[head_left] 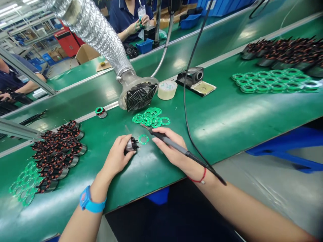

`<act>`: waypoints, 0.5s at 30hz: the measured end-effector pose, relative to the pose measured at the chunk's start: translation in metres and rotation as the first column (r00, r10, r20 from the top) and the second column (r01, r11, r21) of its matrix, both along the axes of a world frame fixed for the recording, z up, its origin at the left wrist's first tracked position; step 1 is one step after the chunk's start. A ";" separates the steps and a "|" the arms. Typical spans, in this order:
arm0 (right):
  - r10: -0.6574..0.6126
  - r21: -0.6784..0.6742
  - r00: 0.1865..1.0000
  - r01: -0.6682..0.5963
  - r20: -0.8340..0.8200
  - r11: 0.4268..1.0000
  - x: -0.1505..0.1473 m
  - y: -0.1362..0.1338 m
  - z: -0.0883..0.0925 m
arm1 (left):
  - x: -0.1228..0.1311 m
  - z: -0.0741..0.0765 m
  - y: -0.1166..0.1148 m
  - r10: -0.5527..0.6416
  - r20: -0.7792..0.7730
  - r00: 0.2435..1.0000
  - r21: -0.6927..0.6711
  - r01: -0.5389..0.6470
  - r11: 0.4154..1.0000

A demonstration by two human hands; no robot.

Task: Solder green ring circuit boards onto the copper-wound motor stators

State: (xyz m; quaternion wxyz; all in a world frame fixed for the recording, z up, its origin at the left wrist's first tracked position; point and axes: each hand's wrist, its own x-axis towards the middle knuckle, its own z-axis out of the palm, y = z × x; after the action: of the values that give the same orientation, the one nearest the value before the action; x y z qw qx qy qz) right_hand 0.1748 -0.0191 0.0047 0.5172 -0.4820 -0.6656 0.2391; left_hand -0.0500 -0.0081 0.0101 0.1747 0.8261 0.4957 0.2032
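My left hand (118,153) is closed around a motor stator (130,144), a short metal cylinder lying on its side with black prongs pointing right. Beside those prongs a single green ring-shaped circuit board (143,139) lies on the bench. My right hand (169,143) grips a soldering iron (168,141) like a pen, its tip toward the upper left, apart from the stator. Just beyond the tip is a loose pile of green ring boards (148,117). The iron's black cable (186,101) runs up across the bench.
Stators (58,151) crowd the left, beside flat ring boards (25,181). One board-topped stator (101,112) stands near the back rail. A fume extractor fan (141,96), tape roll (167,90) and iron stand (196,80) are behind. More boards (275,80) and stators (287,52) lie right.
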 end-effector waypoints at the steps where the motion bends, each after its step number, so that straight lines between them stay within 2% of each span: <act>1: -0.006 -0.023 1.000 0.005 -0.027 1.000 0.001 0.001 0.001 | 0.000 -0.001 0.001 0.012 0.035 0.999 0.006 -0.012 1.000; 6: 0.025 -0.122 0.990 -0.042 -0.139 0.992 0.003 0.005 0.005 | 0.003 -0.004 0.005 0.017 0.055 0.998 0.023 -0.019 1.000; 15: 0.057 -0.236 0.986 -0.093 -0.156 0.967 0.003 0.005 0.006 | 0.005 -0.002 0.007 0.008 0.048 0.999 0.069 -0.011 0.998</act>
State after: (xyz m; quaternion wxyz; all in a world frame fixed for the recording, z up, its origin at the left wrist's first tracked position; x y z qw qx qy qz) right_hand 0.1775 -0.0140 0.0109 0.4929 -0.4971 -0.6090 0.3729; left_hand -0.0452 -0.0010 0.0077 0.1569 0.8242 0.4881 0.2406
